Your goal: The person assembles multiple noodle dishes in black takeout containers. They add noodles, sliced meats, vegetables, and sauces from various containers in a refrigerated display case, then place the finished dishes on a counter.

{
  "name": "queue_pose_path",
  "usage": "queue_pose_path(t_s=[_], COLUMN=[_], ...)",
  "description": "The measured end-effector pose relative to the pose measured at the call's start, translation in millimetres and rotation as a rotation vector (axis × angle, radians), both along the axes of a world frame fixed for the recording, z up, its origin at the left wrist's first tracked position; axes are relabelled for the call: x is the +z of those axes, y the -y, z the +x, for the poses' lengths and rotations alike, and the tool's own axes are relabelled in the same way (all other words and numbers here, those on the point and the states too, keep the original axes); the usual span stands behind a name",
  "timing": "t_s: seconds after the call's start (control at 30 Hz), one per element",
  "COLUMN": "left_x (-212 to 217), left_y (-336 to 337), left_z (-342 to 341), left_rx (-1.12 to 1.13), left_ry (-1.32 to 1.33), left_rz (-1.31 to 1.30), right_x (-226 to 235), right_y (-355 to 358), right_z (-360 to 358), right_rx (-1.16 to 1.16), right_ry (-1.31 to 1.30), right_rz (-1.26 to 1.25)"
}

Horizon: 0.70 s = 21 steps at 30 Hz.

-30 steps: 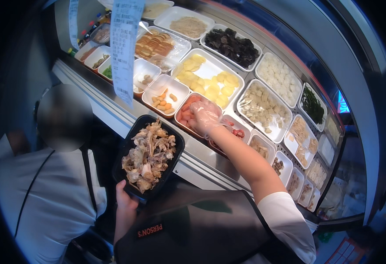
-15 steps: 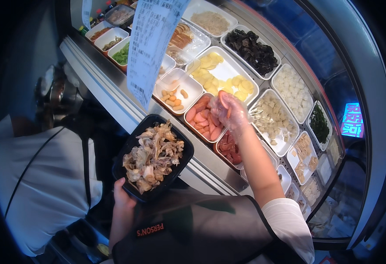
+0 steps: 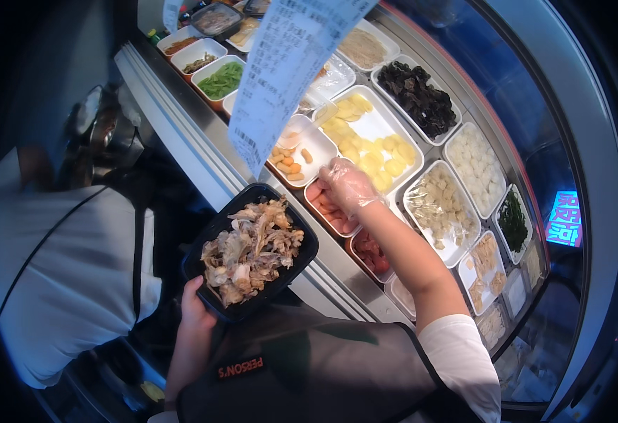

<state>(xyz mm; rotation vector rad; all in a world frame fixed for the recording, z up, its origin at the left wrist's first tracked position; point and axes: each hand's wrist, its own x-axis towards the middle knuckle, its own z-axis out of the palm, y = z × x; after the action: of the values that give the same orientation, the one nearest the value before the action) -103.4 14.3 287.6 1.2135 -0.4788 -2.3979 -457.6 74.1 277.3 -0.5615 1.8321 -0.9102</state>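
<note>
My left hand (image 3: 197, 304) grips the near left edge of a black plastic takeaway container (image 3: 311, 247), its thumb over the rim. Brown, torn pieces of cooked food, like shredded meat or mushroom, fill that container. My right hand (image 3: 349, 187), in a clear plastic glove, reaches down at the far side of a white tray of pink sausage slices (image 3: 331, 213). Its fingers are curled at the slices, and whatever is between the fingertips is hidden. Peanut-like pieces and orange balls (image 3: 288, 163) lie in the neighbouring tray; yellow potato-like slices (image 3: 372, 155) are just beyond the hand.
A long printed receipt (image 3: 273, 84) hangs in front of the trays. Black fungus (image 3: 418, 99), white pieces (image 3: 472, 166), beige cubes (image 3: 443, 201) and dark red meat (image 3: 371, 252) fill other trays. A co-worker in a white shirt (image 3: 76, 275) stands at left. A curved glass edge bounds the counter's right.
My right hand, which held a sausage slice above the tray, has moved slightly left and turned down toward the slices. The left hand still holds the container. The view has shifted a little.
</note>
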Motion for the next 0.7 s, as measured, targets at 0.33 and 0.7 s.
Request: queue_pose_path(t_s=[0.33, 0.7], left_x=[1, -9], left_y=[-6, -11], left_z=[2, -3], left_rx=[0.069, 0.073], left_ry=[-0.034, -0.108], left_rz=[0.041, -0.001], right_x=[-32, 70], right_y=[-29, -38], right_z=[-4, 56], right_rx=[-0.088, 0.264], right_ry=[-0.272, -0.674], right_rz=[-0.096, -0.588])
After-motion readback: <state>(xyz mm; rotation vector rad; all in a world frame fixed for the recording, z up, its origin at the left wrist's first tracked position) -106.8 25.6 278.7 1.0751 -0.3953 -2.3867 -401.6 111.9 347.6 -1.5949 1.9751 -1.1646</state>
